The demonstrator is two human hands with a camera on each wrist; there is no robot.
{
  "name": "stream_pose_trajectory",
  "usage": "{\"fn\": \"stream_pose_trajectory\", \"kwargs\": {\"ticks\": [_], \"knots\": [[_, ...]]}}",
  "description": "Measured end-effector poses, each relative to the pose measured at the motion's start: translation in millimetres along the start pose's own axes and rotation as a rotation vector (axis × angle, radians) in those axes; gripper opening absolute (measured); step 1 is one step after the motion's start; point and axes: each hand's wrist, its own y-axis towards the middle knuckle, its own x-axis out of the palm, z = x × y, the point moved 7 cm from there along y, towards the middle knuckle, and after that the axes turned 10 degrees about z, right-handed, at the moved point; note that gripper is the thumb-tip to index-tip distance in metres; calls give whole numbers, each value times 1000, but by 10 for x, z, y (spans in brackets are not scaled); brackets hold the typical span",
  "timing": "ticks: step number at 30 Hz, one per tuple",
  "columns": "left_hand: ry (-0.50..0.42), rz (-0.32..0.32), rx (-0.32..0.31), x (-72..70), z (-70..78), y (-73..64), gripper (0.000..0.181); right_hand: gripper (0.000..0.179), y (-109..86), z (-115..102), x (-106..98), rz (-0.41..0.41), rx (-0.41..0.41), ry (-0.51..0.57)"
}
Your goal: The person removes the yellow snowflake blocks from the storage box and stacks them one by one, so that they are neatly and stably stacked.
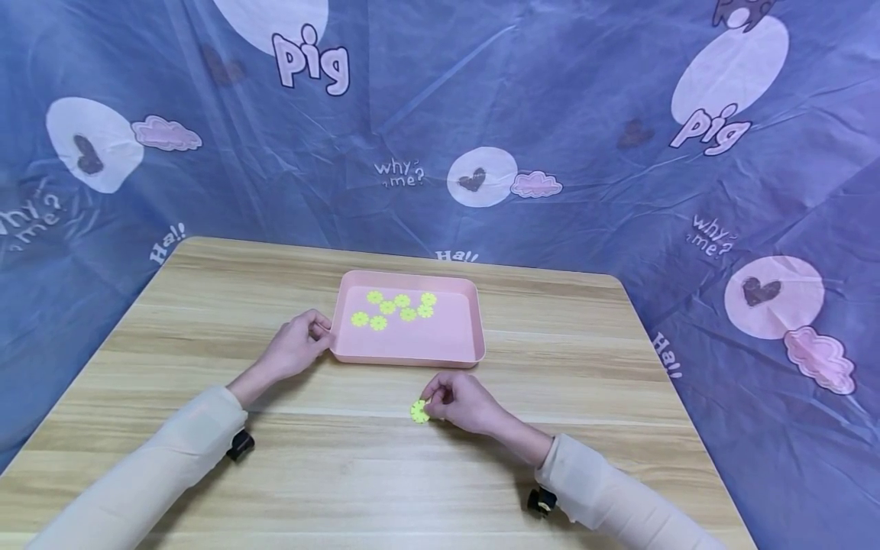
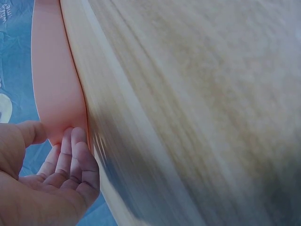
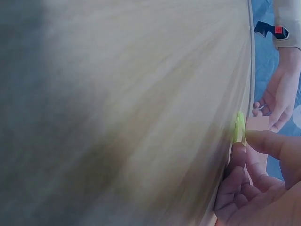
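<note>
A pink tray [image 1: 406, 347] lies on the table in the head view, with several yellow flower-shaped discs [image 1: 388, 307] inside it. At the tray's left side, my left hand [image 1: 299, 345] holds the wall near the front corner. The left wrist view shows the thumb [image 2: 34, 132] at the rim and the other fingers curled against the outer pink wall [image 2: 59, 70]. In front of the tray, my right hand [image 1: 467, 402] pinches another yellow flower-shaped disc [image 1: 418, 412] between thumb and fingers. That disc [image 3: 239, 128] appears edge-on in the right wrist view, close to the tabletop.
The tray stands on a light wooden table [image 1: 330, 473], near the middle. Blue printed cloth [image 1: 406, 99] hangs behind the table and along its sides. Each wrist carries a small black camera, one of them on the left cuff [image 1: 241, 444].
</note>
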Motion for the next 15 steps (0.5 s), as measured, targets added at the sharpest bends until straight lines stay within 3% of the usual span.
{"fn": "stream_pose_trajectory", "kwargs": {"ticks": [15], "knots": [[6,-8,-18,5,-27,2,21,9,4,-3,6,-4,-11,-49]]}}
